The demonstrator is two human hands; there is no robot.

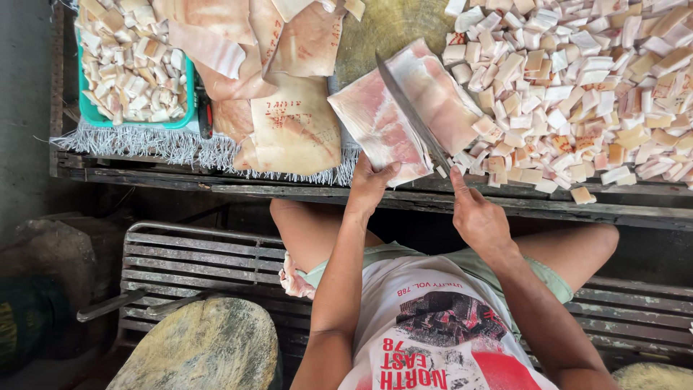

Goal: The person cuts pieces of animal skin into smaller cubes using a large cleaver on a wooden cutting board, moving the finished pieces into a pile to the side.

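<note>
Head-camera view of pork-skin cutting at a worn wooden table (404,198). A broad slab of pork skin with fat (404,119), pale pink and glossy, lay near the table's near edge, with a long knife (415,115) set diagonally across its middle. The left hand (372,184) pressed flat on the slab's near end, fingers spread on it rather than closed round it. The right hand (476,217) was clamped on the knife handle, forefinger stretched along the blade's base.

Progress, as judged: much was done. A wide heap of small squarish cut pieces (577,79), white to tan, covered the table to the right, and a teal tray (90,112) at far left was filled with more. Work remained: the slab under the blade was whole, and a pile of uncut skin sheets (281,101), smooth, leathery and marked in red, lay between tray and slab. A fringed white mat (144,141) lay beneath them.
</note>
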